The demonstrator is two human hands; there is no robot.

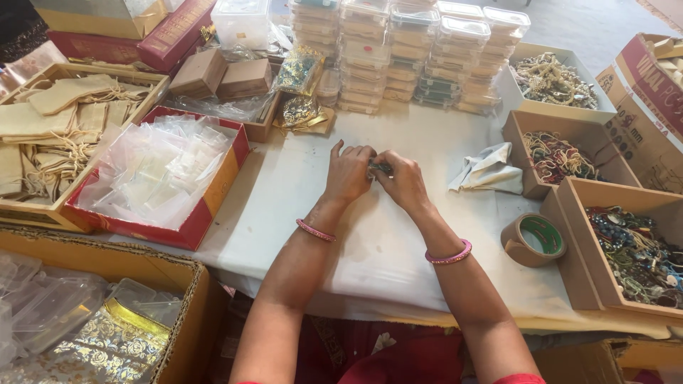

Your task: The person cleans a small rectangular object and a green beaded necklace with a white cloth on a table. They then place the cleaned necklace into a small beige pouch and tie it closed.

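White-covered table (pixel 398 235) crowded with boxes: both hands meet at its middle, left hand (pixel 348 173) and right hand (pixel 403 181) pinching a small dark item (pixel 380 168) lying crosswise between their fingertips

Pink bangle (pixel 315 230) on each wrist

1. A table (pixel 398 249) under a white cloth carries everything here.
2. At nine o'clock sits a red tray (pixel 213 186) full of clear plastic bags.
3. At twelve o'clock, stacks of clear plastic boxes (pixel 420 53) stand in rows.
4. At three o'clock lie a crumpled white cloth (pixel 489 171) and a roll of brown tape (pixel 533 240), with cardboard boxes of jewellery (pixel 612 235) just beside them.
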